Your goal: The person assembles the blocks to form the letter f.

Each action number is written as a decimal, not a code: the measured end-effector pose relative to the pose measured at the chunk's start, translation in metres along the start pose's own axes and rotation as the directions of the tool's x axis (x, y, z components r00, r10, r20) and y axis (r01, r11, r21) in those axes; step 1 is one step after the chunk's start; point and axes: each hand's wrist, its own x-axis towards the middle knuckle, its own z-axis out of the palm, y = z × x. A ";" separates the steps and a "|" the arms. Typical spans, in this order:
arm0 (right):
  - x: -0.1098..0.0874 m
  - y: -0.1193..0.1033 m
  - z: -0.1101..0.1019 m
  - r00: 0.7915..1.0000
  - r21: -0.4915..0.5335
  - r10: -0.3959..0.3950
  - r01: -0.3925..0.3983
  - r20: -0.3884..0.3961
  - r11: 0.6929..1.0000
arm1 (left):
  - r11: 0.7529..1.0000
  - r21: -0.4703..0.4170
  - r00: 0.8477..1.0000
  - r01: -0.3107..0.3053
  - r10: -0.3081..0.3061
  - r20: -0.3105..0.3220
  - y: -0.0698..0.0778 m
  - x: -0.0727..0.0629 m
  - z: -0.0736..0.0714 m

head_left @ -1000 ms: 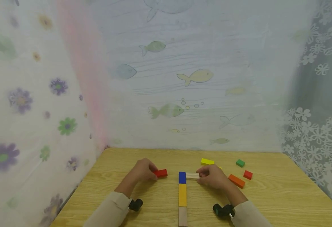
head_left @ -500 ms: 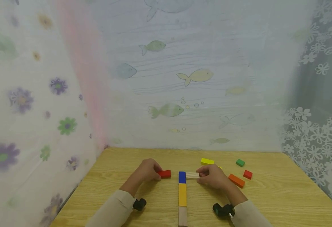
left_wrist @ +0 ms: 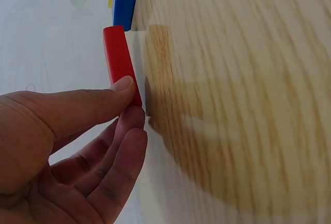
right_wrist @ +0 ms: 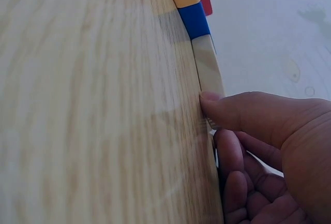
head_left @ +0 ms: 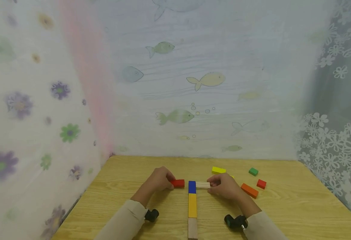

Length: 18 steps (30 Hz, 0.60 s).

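Note:
My left hand [head_left: 161, 179] pinches a red wooden block [head_left: 179, 183] between thumb and fingers. In the left wrist view a small gap parts the red block's far end [left_wrist: 115, 35] from a blue block [left_wrist: 125, 4]. My right hand [head_left: 225, 186] pinches the right end of a pale wooden block [head_left: 203, 184]; its left end meets the right side of the blue block [head_left: 192, 187]. Toward me, a yellow-orange block [head_left: 192, 205] and a plain wood block [head_left: 192, 228] line up end to end with the blue one.
Right of centre on the wooden table [head_left: 118, 193] lie a yellow block [head_left: 219, 170], a green block [head_left: 253, 171], a second red block [head_left: 261, 184] and an orange block [head_left: 249, 190]. Another bit of yellow shows behind the right hand. A patterned curtain [head_left: 175, 96] borders the table's far edge.
The left hand has moved right with the red block, narrowing its distance to the blue block. The right hand and the pale block have stayed in place.

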 end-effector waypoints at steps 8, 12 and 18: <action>-0.002 0.001 0.000 1.000 0.011 0.002 -0.002 0.008 1.000 | 0.999 0.029 1.000 -0.024 0.024 0.004 0.005 -0.003 0.006; -0.002 0.002 0.000 1.000 0.006 0.000 0.000 0.005 1.000 | 0.999 0.028 1.000 -0.020 0.020 0.006 0.007 -0.003 0.007; -0.002 0.002 0.000 1.000 0.002 -0.001 0.001 0.003 1.000 | 0.999 0.030 1.000 -0.018 0.018 0.008 0.010 -0.003 0.009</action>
